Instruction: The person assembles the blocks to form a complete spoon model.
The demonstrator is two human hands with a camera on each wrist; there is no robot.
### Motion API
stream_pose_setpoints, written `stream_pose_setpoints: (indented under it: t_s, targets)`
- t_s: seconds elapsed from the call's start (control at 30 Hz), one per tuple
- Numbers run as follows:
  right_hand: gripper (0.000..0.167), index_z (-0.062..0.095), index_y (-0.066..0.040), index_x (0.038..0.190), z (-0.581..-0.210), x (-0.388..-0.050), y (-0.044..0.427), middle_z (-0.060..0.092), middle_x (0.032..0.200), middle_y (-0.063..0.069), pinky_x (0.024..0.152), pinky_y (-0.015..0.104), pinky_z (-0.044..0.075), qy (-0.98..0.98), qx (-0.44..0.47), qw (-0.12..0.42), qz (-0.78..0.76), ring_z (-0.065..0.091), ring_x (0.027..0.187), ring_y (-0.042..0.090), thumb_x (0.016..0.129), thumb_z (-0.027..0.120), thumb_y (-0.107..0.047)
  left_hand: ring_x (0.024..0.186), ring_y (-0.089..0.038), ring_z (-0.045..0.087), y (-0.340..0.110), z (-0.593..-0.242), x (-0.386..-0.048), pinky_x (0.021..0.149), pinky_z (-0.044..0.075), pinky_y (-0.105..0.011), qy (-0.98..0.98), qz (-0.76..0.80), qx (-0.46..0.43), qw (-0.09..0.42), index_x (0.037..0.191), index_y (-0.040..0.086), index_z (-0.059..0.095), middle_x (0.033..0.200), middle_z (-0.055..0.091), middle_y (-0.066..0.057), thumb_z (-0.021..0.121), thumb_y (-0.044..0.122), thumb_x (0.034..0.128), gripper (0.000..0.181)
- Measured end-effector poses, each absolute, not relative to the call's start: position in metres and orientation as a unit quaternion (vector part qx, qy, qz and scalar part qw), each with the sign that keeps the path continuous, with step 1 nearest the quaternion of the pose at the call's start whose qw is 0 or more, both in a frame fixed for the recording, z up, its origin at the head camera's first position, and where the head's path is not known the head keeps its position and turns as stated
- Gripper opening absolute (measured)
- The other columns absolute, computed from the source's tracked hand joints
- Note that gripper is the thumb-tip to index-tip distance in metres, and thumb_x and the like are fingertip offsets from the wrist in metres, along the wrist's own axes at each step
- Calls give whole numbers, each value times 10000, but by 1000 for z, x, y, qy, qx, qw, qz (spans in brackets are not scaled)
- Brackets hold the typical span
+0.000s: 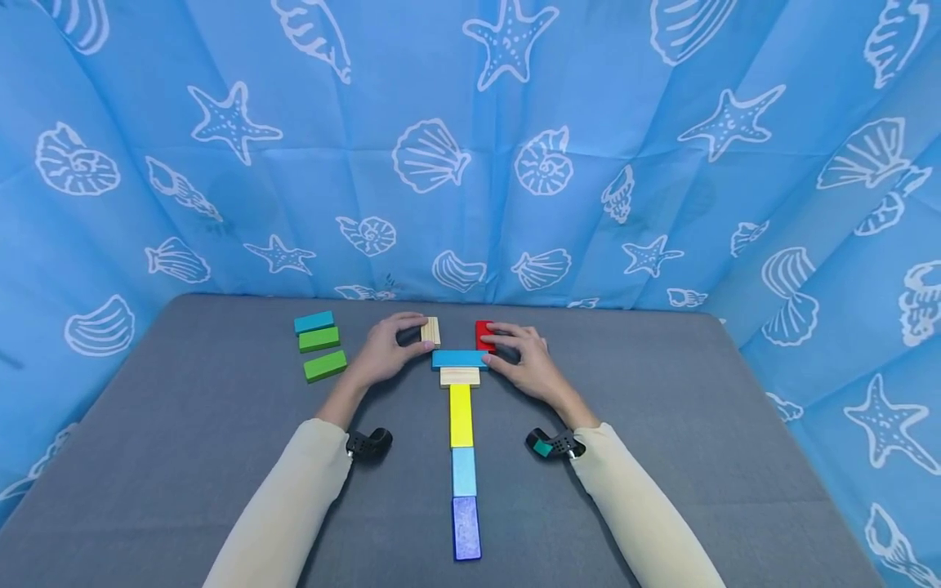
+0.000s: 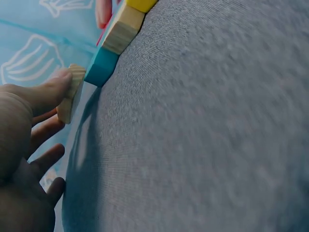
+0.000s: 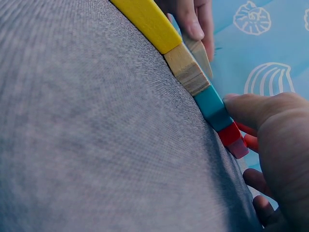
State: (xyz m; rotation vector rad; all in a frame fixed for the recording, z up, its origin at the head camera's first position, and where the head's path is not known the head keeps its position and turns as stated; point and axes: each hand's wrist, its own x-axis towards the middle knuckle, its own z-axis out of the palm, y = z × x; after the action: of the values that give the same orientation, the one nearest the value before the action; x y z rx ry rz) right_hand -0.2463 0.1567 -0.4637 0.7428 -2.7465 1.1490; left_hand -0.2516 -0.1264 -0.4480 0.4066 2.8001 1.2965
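Note:
My left hand (image 1: 384,349) pinches a plain wooden block (image 1: 430,331) between thumb and fingers, near the left end of a blue block (image 1: 459,359). In the left wrist view this wooden block (image 2: 71,94) stands tilted beside the blue block (image 2: 102,66). On the right, my right hand (image 1: 525,359) curls its fingers over a red block (image 1: 483,333), which stands behind the blue block's right end. The right thumb touches that end of the blue block (image 3: 214,108). Part of the red block (image 3: 229,134) is hidden by the fingers.
Towards me from the blue block runs a line of blocks: plain wood (image 1: 459,376), yellow (image 1: 461,416), light blue (image 1: 464,472) and purple (image 1: 466,529). Left of my left hand lie a blue block (image 1: 314,322) and two green blocks (image 1: 319,340). A patterned curtain (image 1: 470,204) borders the grey table (image 1: 662,408).

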Motion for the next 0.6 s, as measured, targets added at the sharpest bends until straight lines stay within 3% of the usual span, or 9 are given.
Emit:
stream_pose_setpoints:
  t_s: [0.23,0.6]
  targets:
    - [405,688,-116,1329,-464,-247,157,534,1480,78,1000,571,282,-894,241,35,376,427,1274,325,950,732,-254,1447,-343,369,-123,-448,-254,1185,154,-598,906,401,131,26,1416,97,604,1506,509,-116,743,304,946,532]
    - [406,686,-113,1330,-465,-247,157,531,1481,82,992,557,280,-895,237,34,376,424,1272,321,948,733,-241,1455,-333,363,-124,-452,-255,1178,145,-603,910,389,138,30,1430,106,592,1508,513,-111,741,303,947,542]
